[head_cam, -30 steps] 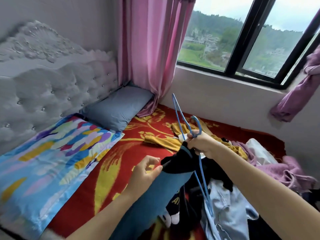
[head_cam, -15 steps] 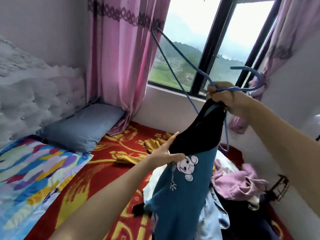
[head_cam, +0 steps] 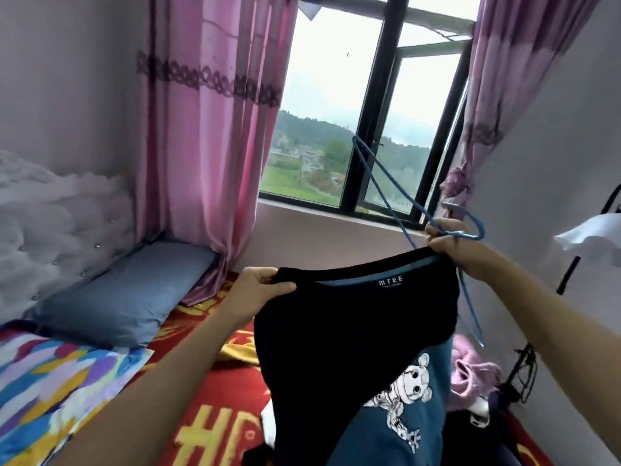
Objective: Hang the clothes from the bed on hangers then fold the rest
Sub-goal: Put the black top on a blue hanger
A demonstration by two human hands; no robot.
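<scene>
The shirt (head_cam: 353,331) you hold is soft, matt knit cloth, black above and teal below, with a flat white print. Your hanger (head_cam: 465,235) is thin, smooth blue wire with a slight gloss. The pink curtain (head_cam: 208,163) is light cloth with a faint sheen and a lace band. The headboard (head_cam: 60,230) looks padded and tufted, set with shiny studs. The pillow (head_cam: 124,290) is plain matt cloth. The window frame (head_cam: 366,129) is dark and smooth.

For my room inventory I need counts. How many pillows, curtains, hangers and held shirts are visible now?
Pillows: 2 (grey-blue pillow, multicoloured pillow)
Curtains: 2 (pink curtain, purple curtain)
Hangers: 1 (blue hanger)
Held shirts: 1 (black and teal shirt)
Total: 6
</scene>
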